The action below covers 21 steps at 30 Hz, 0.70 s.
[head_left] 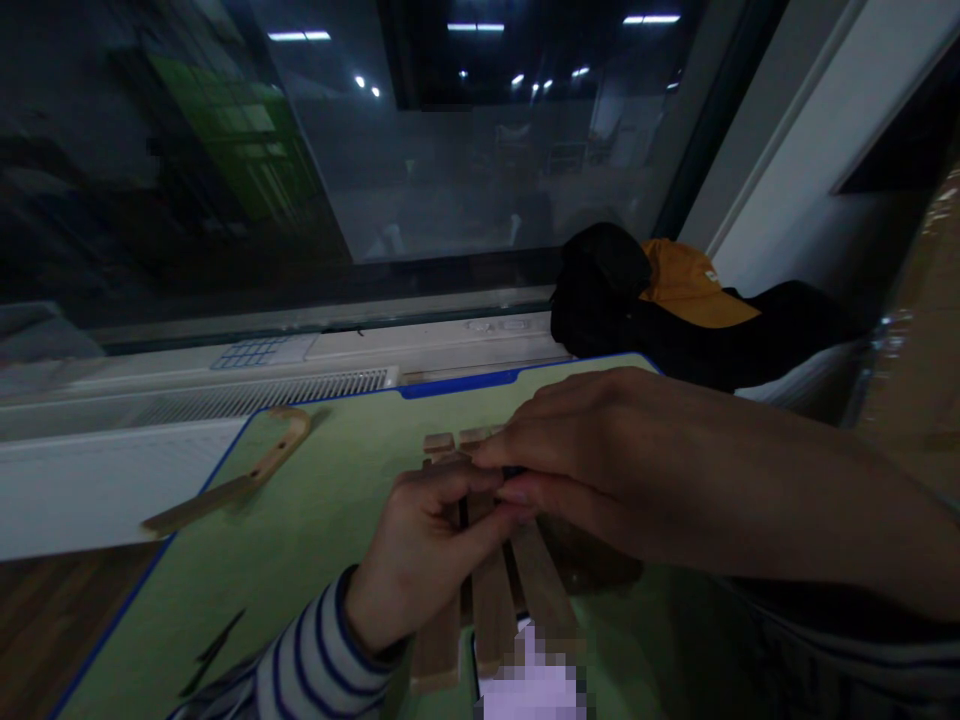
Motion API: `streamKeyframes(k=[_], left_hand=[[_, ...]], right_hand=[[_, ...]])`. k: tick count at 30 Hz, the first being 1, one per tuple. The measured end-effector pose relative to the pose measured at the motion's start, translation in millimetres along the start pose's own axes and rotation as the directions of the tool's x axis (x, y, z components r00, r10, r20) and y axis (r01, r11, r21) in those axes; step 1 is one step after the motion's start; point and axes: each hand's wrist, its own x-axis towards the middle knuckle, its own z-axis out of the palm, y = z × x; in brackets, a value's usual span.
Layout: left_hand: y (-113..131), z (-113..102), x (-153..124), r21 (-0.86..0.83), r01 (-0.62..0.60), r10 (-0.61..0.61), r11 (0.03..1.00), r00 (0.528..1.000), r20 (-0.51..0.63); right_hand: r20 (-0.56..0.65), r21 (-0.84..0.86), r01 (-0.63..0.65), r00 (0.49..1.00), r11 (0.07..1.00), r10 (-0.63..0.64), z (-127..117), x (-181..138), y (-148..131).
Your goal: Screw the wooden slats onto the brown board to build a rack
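Observation:
Several flat wooden slats (495, 600) lie side by side, narrow gaps between them, and reach away from me under both hands. My left hand (427, 540) is over the slats from the left, thumb and forefinger pinched together. From the right, my right hand (577, 460) comes down with its fingers pinched too. The fingertips of both hands meet above the slats. A small dark bit (514, 471) shows at the right fingertips; what the fingers hold is mostly hidden. Short wooden block ends (439, 442) show beyond the hands.
The green, blue-edged tabletop (337, 520) carries a curved wooden piece with holes (270, 460) at left and a thin black item (214, 652) nearer me. A pale pixelated patch (532, 685) is at the front. Behind are a radiator (262, 400), dark clothing (600, 290) and an orange cap (694, 285).

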Motion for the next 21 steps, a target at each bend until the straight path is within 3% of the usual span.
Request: streamKeyframes(k=[21], left_hand=[[1.2,0.0,0.7,-0.06,0.049,-0.044,0.997,0.995,0.091]], right_hand=[[-0.029,-0.016,-0.007,1.0,1.0,0.006,2.4,-1.2,0.0]])
